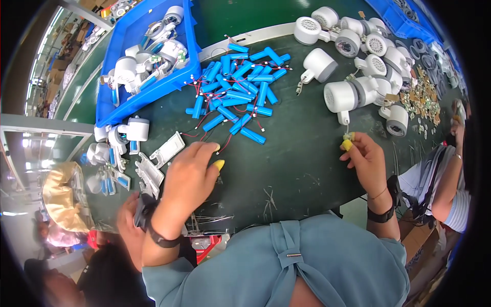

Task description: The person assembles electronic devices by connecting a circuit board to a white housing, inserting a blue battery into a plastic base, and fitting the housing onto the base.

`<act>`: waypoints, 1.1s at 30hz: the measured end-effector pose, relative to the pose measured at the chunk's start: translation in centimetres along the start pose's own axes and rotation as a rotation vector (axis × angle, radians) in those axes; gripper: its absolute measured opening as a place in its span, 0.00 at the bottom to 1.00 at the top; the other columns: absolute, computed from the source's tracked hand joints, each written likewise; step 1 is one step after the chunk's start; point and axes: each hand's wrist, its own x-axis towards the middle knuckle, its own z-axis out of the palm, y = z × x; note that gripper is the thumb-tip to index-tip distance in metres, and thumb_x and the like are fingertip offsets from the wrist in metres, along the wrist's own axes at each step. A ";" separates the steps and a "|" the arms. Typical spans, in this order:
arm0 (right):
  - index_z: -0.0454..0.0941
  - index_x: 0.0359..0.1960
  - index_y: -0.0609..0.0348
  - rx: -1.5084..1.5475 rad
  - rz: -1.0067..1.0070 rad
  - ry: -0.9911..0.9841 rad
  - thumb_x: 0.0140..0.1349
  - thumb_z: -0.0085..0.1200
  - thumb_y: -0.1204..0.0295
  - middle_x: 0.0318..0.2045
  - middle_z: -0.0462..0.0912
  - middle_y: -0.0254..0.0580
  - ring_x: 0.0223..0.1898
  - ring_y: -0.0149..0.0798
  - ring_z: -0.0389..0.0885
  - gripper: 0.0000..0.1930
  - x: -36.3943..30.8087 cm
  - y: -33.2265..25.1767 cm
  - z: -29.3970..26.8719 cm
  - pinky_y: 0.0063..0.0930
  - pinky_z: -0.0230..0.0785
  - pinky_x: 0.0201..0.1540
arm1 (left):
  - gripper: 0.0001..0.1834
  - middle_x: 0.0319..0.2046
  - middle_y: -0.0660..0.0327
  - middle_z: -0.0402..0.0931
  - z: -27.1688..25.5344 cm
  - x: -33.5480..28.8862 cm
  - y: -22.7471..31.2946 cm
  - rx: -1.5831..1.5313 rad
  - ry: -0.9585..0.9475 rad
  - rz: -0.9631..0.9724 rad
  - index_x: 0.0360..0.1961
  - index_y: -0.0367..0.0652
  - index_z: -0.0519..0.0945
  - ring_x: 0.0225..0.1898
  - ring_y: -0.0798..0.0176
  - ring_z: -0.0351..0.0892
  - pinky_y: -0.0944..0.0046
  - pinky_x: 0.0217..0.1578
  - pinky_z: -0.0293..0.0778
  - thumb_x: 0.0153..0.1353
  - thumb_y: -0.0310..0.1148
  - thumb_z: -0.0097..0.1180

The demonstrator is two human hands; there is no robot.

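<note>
My left hand (189, 171) hovers over the dark green tabletop, its thumb and index finger, capped in yellow finger cots, held apart. A thin red wire from the pile of blue cylindrical batteries (240, 97) ends close to those fingertips. At the right, my right hand (365, 158), also with a yellow finger cot, pinches a small circuit board (349, 136). That board hangs by a wire from the handle of a white fan head (340, 97) lying on its side. My fingers hide part of the board.
A blue bin (148, 89) with white fan parts stands at the back left. White handle shells (151, 171) lie beside my left wrist. More fan heads (376, 46), small brown-and-green boards (422, 97) and a blue crate (404, 18) fill the right. A co-worker's arm (447, 179) is at far right.
</note>
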 end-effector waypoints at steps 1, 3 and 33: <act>0.74 0.51 0.65 0.001 0.007 -0.034 0.70 0.48 0.75 0.35 0.84 0.40 0.29 0.26 0.81 0.11 -0.3 -0.3 0.2 0.16 0.70 0.28 | 0.17 0.39 0.50 0.78 0.9 0.4 0.4 0.062 0.020 -0.005 0.47 0.40 0.78 0.38 0.48 0.80 0.55 0.38 0.76 0.54 0.23 0.60; 0.74 0.51 0.65 0.051 0.011 -0.082 0.71 0.47 0.75 0.34 0.84 0.40 0.29 0.27 0.82 0.11 -0.5 -0.4 0.7 0.16 0.71 0.28 | 0.18 0.39 0.50 0.78 2.3 0.8 0.7 0.125 0.037 -0.002 0.47 0.40 0.77 0.39 0.44 0.80 0.51 0.39 0.76 0.53 0.23 0.60; 0.72 0.42 0.64 0.460 0.230 -0.743 0.74 0.40 0.73 0.33 0.81 0.37 0.33 0.26 0.81 0.09 -2.5 -1.9 6.6 0.19 0.76 0.34 | 0.14 0.38 0.56 0.79 7.2 -0.4 6.2 -0.797 -0.102 0.037 0.44 0.36 0.79 0.32 0.64 0.82 0.67 0.30 0.77 0.57 0.15 0.57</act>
